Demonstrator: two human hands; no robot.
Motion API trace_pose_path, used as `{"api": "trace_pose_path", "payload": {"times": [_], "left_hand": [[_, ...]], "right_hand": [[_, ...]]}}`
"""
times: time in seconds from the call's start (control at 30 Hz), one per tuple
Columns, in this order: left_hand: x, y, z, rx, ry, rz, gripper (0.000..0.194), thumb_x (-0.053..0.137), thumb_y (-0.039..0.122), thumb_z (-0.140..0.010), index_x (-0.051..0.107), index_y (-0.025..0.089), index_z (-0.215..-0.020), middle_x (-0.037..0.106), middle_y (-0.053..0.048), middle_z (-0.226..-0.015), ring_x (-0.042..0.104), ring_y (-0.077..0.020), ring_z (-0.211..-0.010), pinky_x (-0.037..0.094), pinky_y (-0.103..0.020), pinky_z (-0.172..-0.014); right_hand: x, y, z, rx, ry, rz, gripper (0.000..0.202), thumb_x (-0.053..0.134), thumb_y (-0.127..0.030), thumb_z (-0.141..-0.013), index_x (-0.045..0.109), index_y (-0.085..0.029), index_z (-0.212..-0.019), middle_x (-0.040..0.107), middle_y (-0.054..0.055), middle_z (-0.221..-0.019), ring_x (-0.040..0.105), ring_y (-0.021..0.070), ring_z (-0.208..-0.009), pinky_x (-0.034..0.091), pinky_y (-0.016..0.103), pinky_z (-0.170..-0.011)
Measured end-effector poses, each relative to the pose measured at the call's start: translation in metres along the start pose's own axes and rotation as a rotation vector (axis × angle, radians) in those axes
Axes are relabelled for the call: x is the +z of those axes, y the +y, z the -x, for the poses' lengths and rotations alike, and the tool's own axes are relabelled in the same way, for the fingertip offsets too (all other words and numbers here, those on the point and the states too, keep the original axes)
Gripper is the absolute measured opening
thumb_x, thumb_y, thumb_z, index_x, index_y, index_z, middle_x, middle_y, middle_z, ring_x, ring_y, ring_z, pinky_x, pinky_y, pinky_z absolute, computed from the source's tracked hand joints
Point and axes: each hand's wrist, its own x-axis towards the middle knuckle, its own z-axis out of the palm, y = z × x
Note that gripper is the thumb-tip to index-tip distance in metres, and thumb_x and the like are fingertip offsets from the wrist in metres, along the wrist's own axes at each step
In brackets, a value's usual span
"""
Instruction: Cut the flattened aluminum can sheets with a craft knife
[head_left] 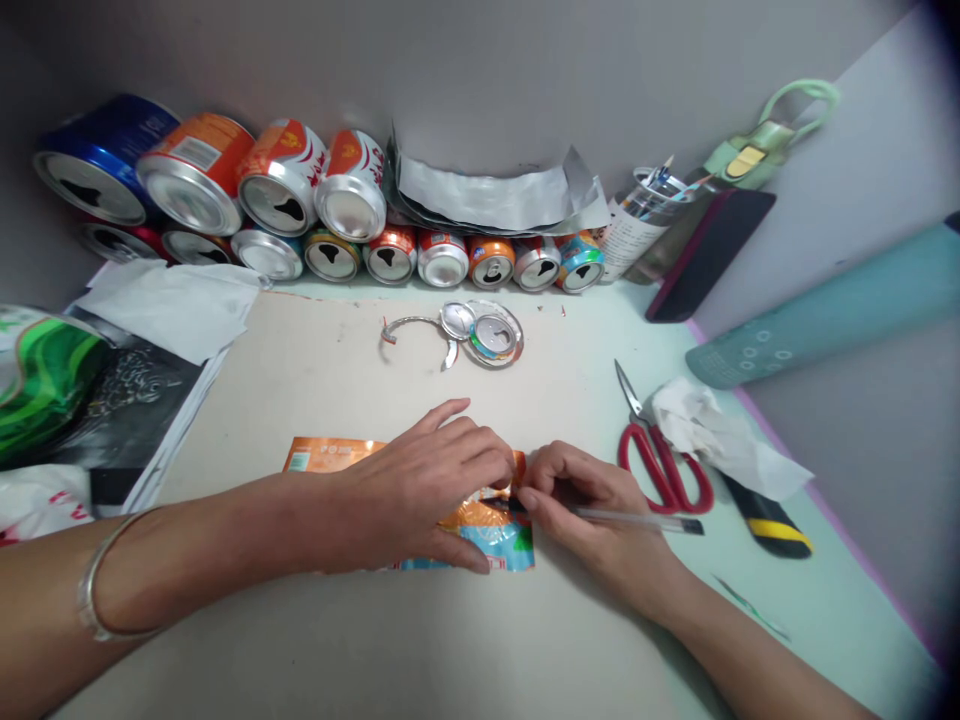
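A flattened orange and blue sheet of printed can metal [330, 455] lies on the pale work board. Across its middle rests my left hand [439, 480], with thumb and index finger spread and the other fingers bent, hiding much of the sheet. My right hand [589, 490] is at the sheet's right edge, its fingers closed round a clear-barrelled pen [645, 518]. The pen lies nearly level, with its dark tip end over the sheet close to my left fingertips. Behind my hands are cut can ends [495, 338] and a curved metal strip [412, 322].
Stacked drink cans [349, 190] line the back wall, with metal sheets [487, 200] on top. To the right are red-handled scissors [660, 470], crumpled tissue [697, 425], a black and yellow handle [772, 520] and a teal bottle [825, 290]. A green package [49, 375] lies left.
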Motion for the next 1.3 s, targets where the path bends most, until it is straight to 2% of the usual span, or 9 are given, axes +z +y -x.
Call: {"api": "trace_pose_path", "payload": {"times": [0.3,0.6,0.73,0.93,1.3], "left_hand": [[0.0004,-0.0001,-0.0001,-0.004,-0.011,0.000,0.053,0.083,0.052,-0.082,0.053,0.023,-0.114,0.065,-0.005,-0.118,0.059,-0.0246,-0.114,0.013,-0.055,-0.128],[0.0004,-0.0008,0.0005,-0.001,-0.011,0.000,0.052,0.081,0.054,-0.084,0.053,0.022,-0.114,0.064,-0.004,-0.120,0.058,-0.0231,-0.114,0.010,-0.051,-0.128],[0.0007,-0.0006,0.0005,-0.005,-0.013,0.005,0.053,0.082,0.054,-0.082,0.053,0.023,-0.114,0.065,-0.005,-0.120,0.058,-0.0247,-0.114,0.012,-0.054,-0.127],[0.0018,-0.0007,-0.0002,0.003,-0.001,-0.004,0.054,0.083,0.054,-0.081,0.054,0.022,-0.114,0.065,-0.005,-0.120,0.058,-0.0242,-0.114,0.012,-0.053,-0.127],[0.0013,-0.0004,0.0003,0.000,-0.008,0.008,0.055,0.085,0.050,-0.081,0.054,0.022,-0.116,0.065,-0.004,-0.120,0.057,-0.0236,-0.115,0.010,-0.054,-0.127]], "right_hand": [[0.0015,-0.0006,-0.0004,0.011,-0.015,-0.077,0.031,0.074,-0.032,-0.089,0.051,-0.022,-0.071,0.062,0.001,-0.071,0.050,0.0142,-0.063,0.041,0.025,-0.054],[0.0020,-0.0018,0.0014,0.021,-0.039,-0.069,0.028,0.069,-0.030,-0.092,0.051,-0.022,-0.073,0.059,0.000,-0.072,0.048,0.0140,-0.064,0.040,0.025,-0.054],[0.0016,-0.0024,0.0014,0.012,-0.058,-0.068,0.027,0.067,-0.026,-0.093,0.050,-0.022,-0.072,0.058,0.000,-0.073,0.048,0.0134,-0.065,0.040,0.025,-0.055],[0.0018,-0.0005,0.0012,0.050,-0.057,-0.106,0.031,0.075,-0.034,-0.089,0.052,-0.021,-0.072,0.058,0.000,-0.073,0.048,0.0145,-0.066,0.039,0.026,-0.056],[0.0022,-0.0025,0.0007,0.049,-0.080,-0.083,0.026,0.069,-0.028,-0.090,0.051,-0.021,-0.072,0.060,0.001,-0.075,0.050,0.0144,-0.067,0.039,0.025,-0.057]]}}
